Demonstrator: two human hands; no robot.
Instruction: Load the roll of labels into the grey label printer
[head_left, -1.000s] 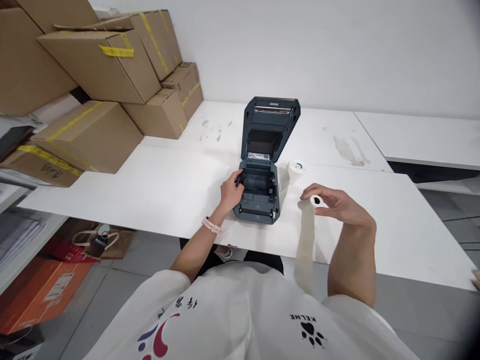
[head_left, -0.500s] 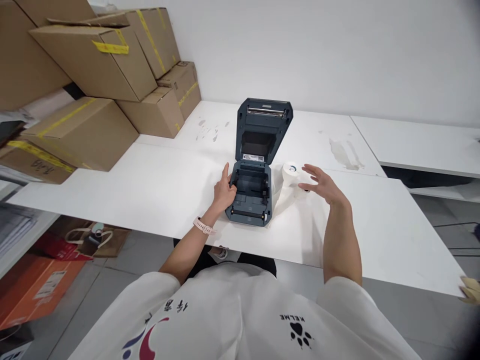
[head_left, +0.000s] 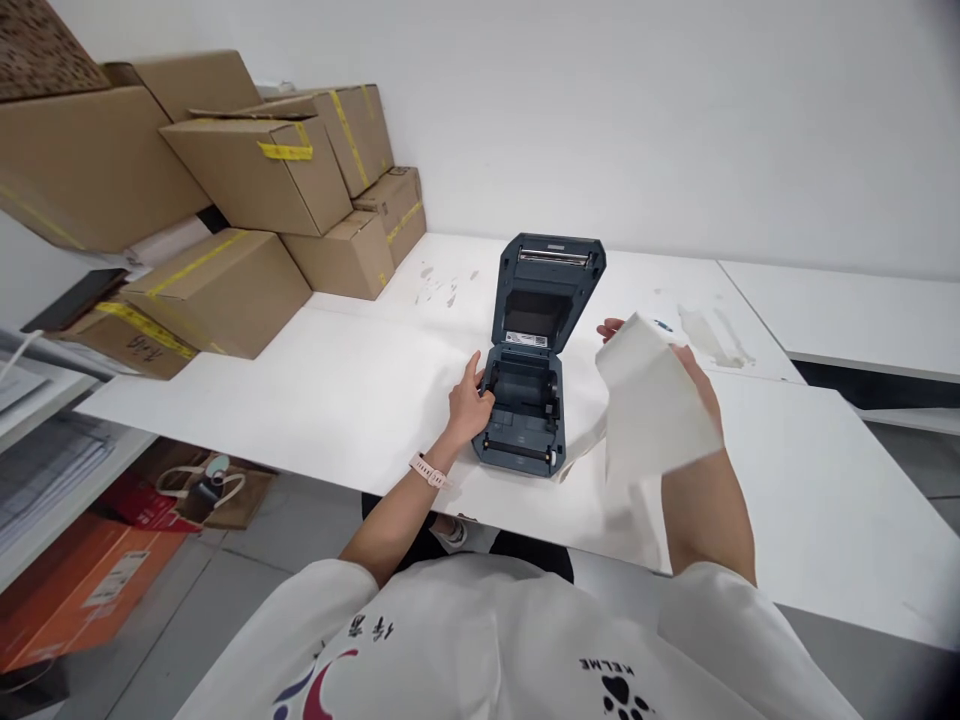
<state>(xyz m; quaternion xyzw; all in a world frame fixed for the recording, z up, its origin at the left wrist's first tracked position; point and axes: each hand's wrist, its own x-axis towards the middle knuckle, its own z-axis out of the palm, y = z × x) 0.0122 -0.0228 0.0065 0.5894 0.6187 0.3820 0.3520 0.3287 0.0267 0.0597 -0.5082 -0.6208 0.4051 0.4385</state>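
A dark grey label printer (head_left: 519, 402) stands on the white table with its lid (head_left: 551, 290) tilted up, showing the bay inside. My left hand (head_left: 469, 408) grips the printer's left edge, one finger reaching over the rim and another pointing up along the side. To the right of the printer, my right hand (head_left: 697, 375) is closed around a roll of white label paper (head_left: 649, 390), held above the table. A loose length of the paper hangs toward me and hides most of that hand. Another strip trails down to the table beside the printer.
Cardboard boxes (head_left: 259, 175) with yellow tape are stacked at the table's back left. A white wall (head_left: 600, 120) rises behind the table (head_left: 360, 400). Under the left side are an orange box (head_left: 97, 590) and a bag (head_left: 202, 490).
My right hand was open beside the paper roll on the table; now it has taken hold of the roll and lifted it, with paper hanging down. My left hand stays on the printer.
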